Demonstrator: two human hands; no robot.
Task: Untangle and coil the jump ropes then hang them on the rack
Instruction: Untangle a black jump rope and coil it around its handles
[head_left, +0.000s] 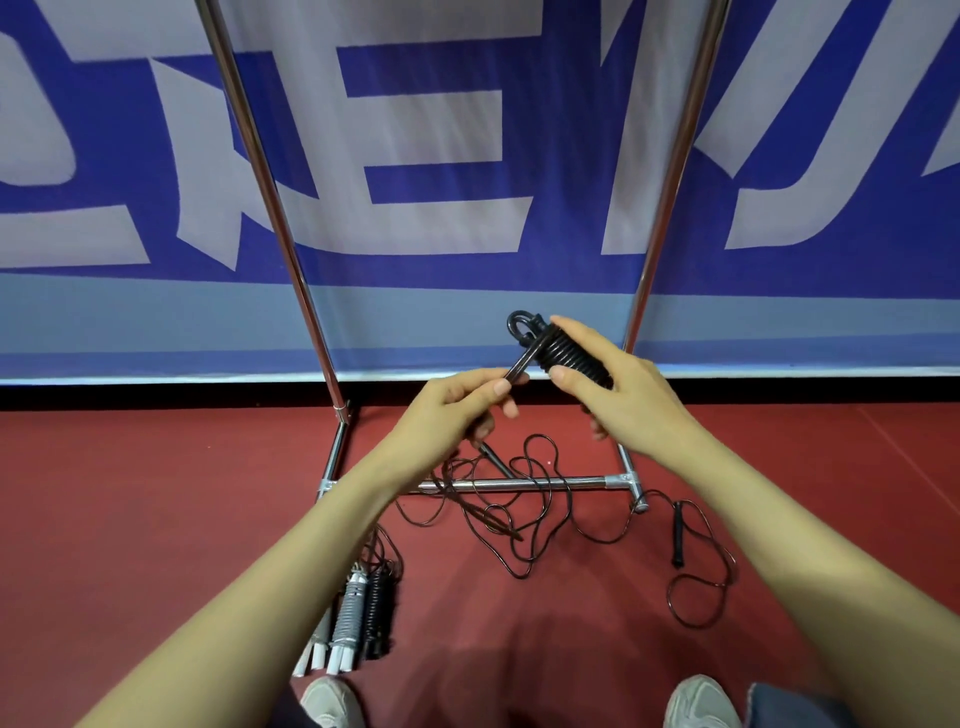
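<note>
A black jump rope (566, 351) is wound in tight turns around its handles, with a small loop sticking up at its far end. My right hand (618, 384) grips the wound bundle from the right. My left hand (457, 405) pinches the near end of one black handle. Below my hands, tangled black rope (524, 514) lies on the red floor across the rack's lower bar (519, 484). A loose black handle (678, 535) lies to the right. Two coiled ropes, one grey-white (349, 623) and one black (377, 613), lie on the floor at the lower left.
The metal rack's two uprights (270, 208) (670, 182) rise in front of a blue and white banner (441, 156). Its base stands on the red floor (156, 519). My two light shoes (332, 704) (701, 701) show at the bottom edge.
</note>
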